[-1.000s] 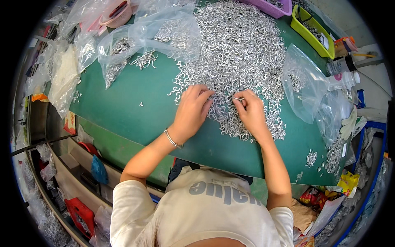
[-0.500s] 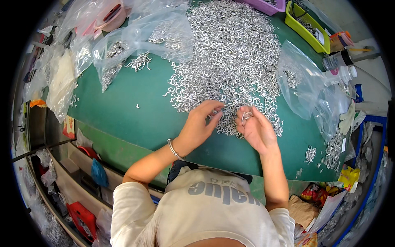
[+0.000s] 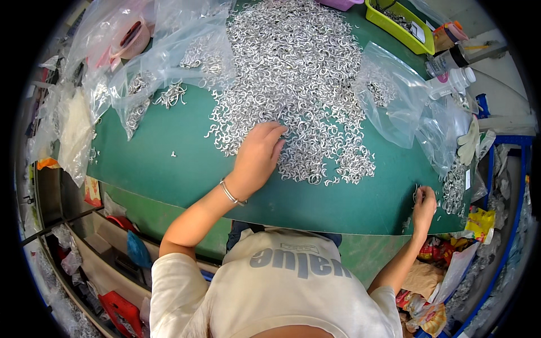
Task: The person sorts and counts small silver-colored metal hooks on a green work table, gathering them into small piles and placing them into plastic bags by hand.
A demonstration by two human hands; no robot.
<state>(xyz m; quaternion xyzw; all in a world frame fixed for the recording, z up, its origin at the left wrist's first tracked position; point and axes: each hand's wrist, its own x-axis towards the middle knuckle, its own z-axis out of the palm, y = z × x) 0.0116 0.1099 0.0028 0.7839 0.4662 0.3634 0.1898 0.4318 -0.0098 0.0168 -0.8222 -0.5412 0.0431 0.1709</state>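
Note:
A broad heap of small silver curved metal pieces (image 3: 293, 62), hook- or crescent-shaped, spreads over the green tabletop (image 3: 163, 127). At the heap's near left side, my left hand (image 3: 259, 155) has its fingers and thumb drawn together, the tips touching the pieces. Whatever it pinches is hidden. Far off to the right, my right hand (image 3: 424, 213) is low over the table near its front edge, with fingers curled. Bits of silver metal show by its fingertips; the hand covers most of that spot. A silver bangle (image 3: 230, 192) circles my left wrist.
Clear plastic bags (image 3: 389, 98) with more pieces lie right of the heap, others at the left. A yellow-green basket (image 3: 403, 25) stands at the back right. Another small pile (image 3: 453, 191) is at the right edge. Open drawers (image 3: 107, 236) sit at the lower left.
My right hand has gone from the heap to the table's right side, carrying curved metal pieces. My left hand has closed its fingers at the heap. The whole view has shifted slightly.

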